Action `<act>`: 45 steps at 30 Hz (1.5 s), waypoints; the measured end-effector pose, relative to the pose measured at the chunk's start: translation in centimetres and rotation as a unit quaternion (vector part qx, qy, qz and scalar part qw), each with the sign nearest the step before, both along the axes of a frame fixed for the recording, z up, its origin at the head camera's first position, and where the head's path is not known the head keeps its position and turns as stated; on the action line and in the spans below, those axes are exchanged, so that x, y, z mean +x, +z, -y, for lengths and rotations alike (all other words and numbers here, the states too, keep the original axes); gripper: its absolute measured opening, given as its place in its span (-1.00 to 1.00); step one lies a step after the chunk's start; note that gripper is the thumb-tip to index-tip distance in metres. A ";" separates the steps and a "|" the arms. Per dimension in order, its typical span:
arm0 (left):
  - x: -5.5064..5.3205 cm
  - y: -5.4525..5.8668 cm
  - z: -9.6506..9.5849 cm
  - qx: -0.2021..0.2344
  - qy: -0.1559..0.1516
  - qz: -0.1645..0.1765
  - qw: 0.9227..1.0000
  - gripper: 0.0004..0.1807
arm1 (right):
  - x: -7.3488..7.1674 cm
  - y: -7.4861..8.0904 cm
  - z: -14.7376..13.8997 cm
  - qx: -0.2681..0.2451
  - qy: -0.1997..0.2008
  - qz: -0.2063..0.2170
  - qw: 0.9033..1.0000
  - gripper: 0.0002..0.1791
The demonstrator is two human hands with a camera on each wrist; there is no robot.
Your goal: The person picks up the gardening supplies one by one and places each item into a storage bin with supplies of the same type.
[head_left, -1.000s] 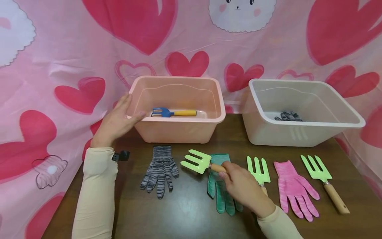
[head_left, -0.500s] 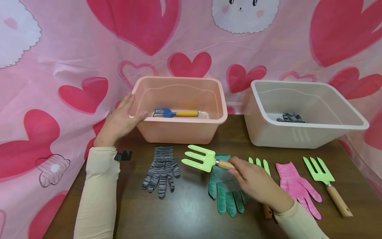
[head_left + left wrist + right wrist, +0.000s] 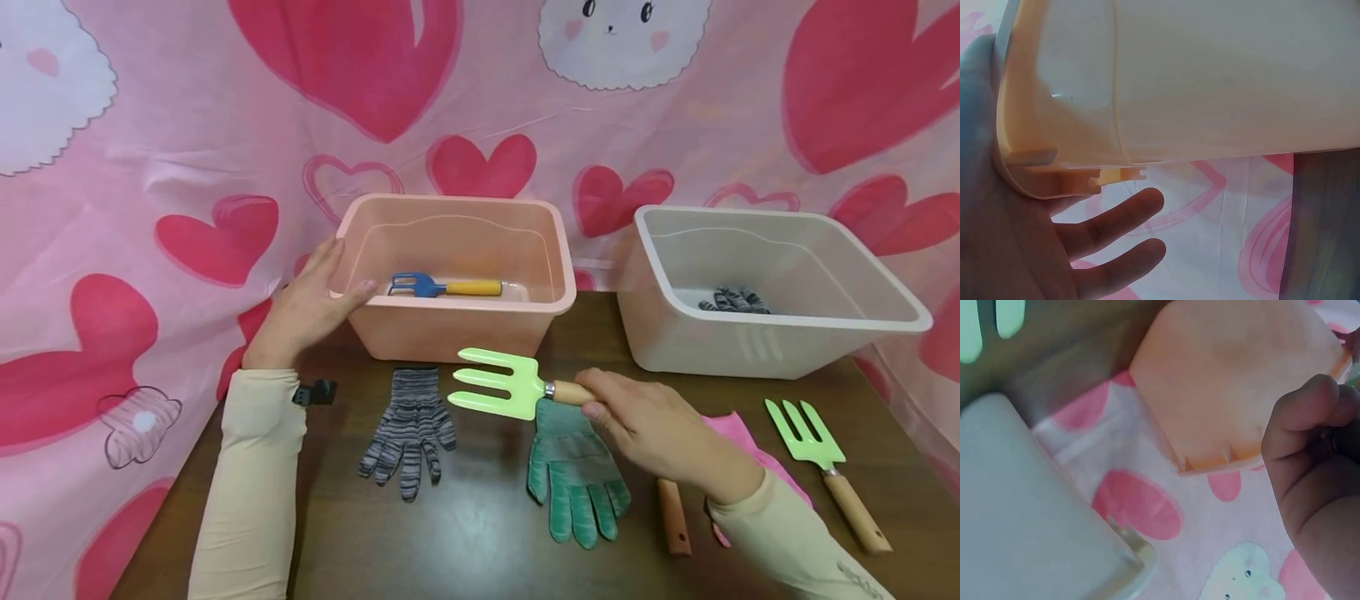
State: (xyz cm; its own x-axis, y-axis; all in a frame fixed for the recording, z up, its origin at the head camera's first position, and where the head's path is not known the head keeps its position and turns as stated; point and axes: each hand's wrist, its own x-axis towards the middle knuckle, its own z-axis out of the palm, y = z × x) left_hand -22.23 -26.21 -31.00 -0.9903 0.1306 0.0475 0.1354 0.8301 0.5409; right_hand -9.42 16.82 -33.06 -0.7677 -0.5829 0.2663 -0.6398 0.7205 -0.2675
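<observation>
My right hand [image 3: 652, 425] grips the wooden handle of a light-green hand fork [image 3: 513, 387], tines pointing left. The fork is raised over the table, its head overlapping the front of the peach bin [image 3: 450, 333] in the head view. At that bin's left front corner, my left hand [image 3: 303, 308] rests on the rim, thumb along the front, fingers spread outside. In the left wrist view two fingers [image 3: 1113, 228] stretch past the rim. Inside the bin lies a blue hand fork [image 3: 427, 287] with a yellow handle. Beneath my right hand lie a green glove [image 3: 573, 475] and a brown wooden handle [image 3: 672, 517].
A grey-striped glove [image 3: 411, 429] lies in front of the peach bin. To the right stands a whitish bin [image 3: 750, 346] holding a striped glove [image 3: 735, 300]. My right arm partly covers a pink glove [image 3: 731, 429]; another green fork [image 3: 817, 446] lies beyond it.
My right hand has lifted the hand fork higher, toward the peach bin, uncovering more of the green glove and hiding the fork behind it. My left hand stays on the rim.
</observation>
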 end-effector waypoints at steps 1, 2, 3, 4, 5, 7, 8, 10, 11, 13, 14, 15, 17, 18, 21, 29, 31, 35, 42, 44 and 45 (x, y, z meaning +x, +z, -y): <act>0.0 0.0 0.0 0.000 0.000 0.001 1.000 0.13 | -0.2 0.3 0.0 0.000 0.001 0.000 1.000 -0.78; 0.0 0.0 0.0 0.001 0.000 0.001 1.000 0.13 | -0.3 0.5 -0.1 0.001 0.002 -0.001 1.000 -0.78; 0.0 0.0 0.0 0.002 0.000 0.001 1.000 0.14 | -0.5 0.8 -0.1 0.001 0.001 0.001 1.000 -0.77; 0.0 0.0 0.0 0.002 0.000 0.000 1.000 0.14 | -0.6 1.1 -0.1 0.001 -0.001 0.006 1.000 -0.78; 0.0 0.0 0.0 0.003 0.000 0.000 1.000 0.14 | -0.8 1.3 -0.1 0.003 -0.003 0.012 1.000 -0.77; 0.0 -0.1 0.0 0.002 -0.001 -0.002 1.000 0.13 | -1.2 1.8 0.0 0.005 -0.007 0.022 1.000 -0.77; 0.0 -0.1 0.0 0.002 0.000 -0.001 1.000 0.12 | -1.4 1.9 0.0 0.008 -0.008 0.026 1.000 -0.76; 0.0 -0.1 0.0 0.001 -0.001 -0.001 1.000 0.11 | -2.0 2.2 0.0 0.007 -0.011 0.035 0.999 -0.75; 0.0 -0.1 0.0 0.002 0.000 0.000 1.000 0.11 | -2.4 2.4 0.0 0.005 -0.010 0.036 0.999 -0.75; 0.0 -0.1 0.1 0.003 0.000 0.002 1.000 0.11 | -3.2 2.5 0.0 0.001 -0.011 0.032 0.999 -0.75; 0.0 -0.1 0.1 0.004 0.000 0.003 1.000 0.12 | -3.6 2.5 0.0 -0.004 -0.011 0.030 0.999 -0.75; 0.0 -0.1 0.1 0.004 -0.001 0.002 1.000 0.12 | -4.0 2.5 -0.1 -0.008 -0.011 0.027 1.000 -0.76; 0.0 -0.1 0.1 0.007 -0.003 0.003 1.000 0.11 | -4.9 2.4 -0.2 -0.013 -0.015 0.022 1.000 -0.76; 0.0 -0.1 0.1 0.007 -0.004 0.002 1.000 0.10 | -5.3 2.4 -0.2 -0.014 -0.020 0.023 0.999 -0.77; 0.0 -0.2 0.2 0.010 -0.006 0.002 1.000 0.10 | -6.5 2.3 -0.2 -0.015 -0.037 0.042 0.998 -0.76; -0.1 -0.2 0.2 0.011 -0.004 0.004 1.000 0.12 | -8.1 2.6 0.0 -0.005 -0.057 0.059 0.997 -0.73; -0.1 -0.2 0.3 0.009 -0.004 0.004 1.000 0.13 | -8.4 2.8 0.1 -0.004 -0.057 0.052 0.997 -0.71; -0.1 -0.1 0.2 0.010 -0.005 0.004 1.000 0.13 | -8.7 3.2 0.3 0.008 -0.054 0.041 0.998 -0.68; -0.1 -0.1 0.2 0.014 -0.004 0.004 1.000 0.13 | -9.6 3.8 0.8 0.071 -0.026 -0.040 0.996 -0.78; -0.1 -0.1 0.2 0.016 -0.005 0.004 1.000 0.12 | -9.8 3.8 0.9 0.078 -0.023 -0.046 0.996 -0.78; 0.0 -0.1 0.2 0.018 -0.007 0.004 1.000 0.11 | -10.0 3.9 0.9 0.080 -0.021 -0.044 0.996 -0.77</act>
State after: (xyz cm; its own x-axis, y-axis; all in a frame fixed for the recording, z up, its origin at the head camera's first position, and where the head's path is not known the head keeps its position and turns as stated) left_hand -22.27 -26.43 -31.13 -0.9889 0.1418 0.0448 0.1418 0.8085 0.5712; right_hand -19.39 15.88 -29.18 -0.7701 -0.5911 0.2400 -0.6241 0.7759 -0.0918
